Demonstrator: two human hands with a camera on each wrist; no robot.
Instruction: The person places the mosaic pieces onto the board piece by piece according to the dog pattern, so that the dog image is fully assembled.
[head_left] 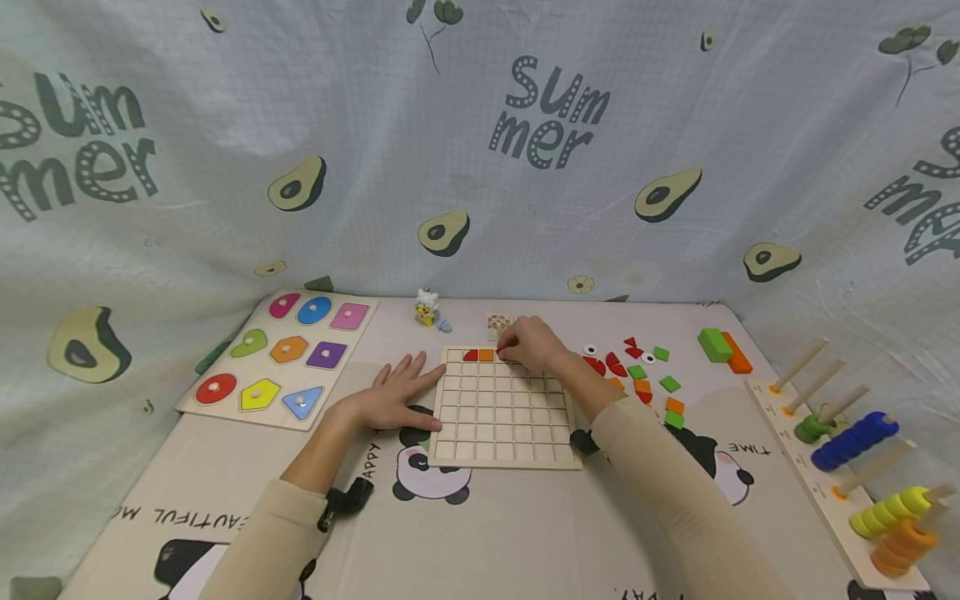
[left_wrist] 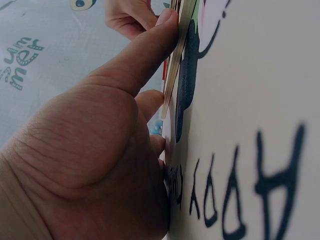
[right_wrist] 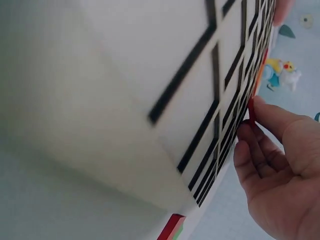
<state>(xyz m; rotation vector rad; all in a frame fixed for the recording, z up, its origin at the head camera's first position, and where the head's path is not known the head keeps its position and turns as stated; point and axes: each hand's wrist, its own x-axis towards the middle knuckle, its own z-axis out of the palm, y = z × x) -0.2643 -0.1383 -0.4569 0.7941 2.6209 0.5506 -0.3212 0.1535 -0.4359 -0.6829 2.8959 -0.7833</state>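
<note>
A wooden grid board lies in front of me. In its top row sit a red curved piece and an orange square. My left hand is spread flat on the cloth, its thumb and index fingertips at the board's left edge. At the top row, beside the orange square, my right hand pinches a small red piece between thumb and finger; its full shape is hidden. Just behind the board lies a small patterned card, partly covered by the right hand.
Loose red, green and orange pieces lie right of the board. Farther right are green and orange blocks and a peg stacker with rings. A shape puzzle lies at left; a small figurine stands at the back.
</note>
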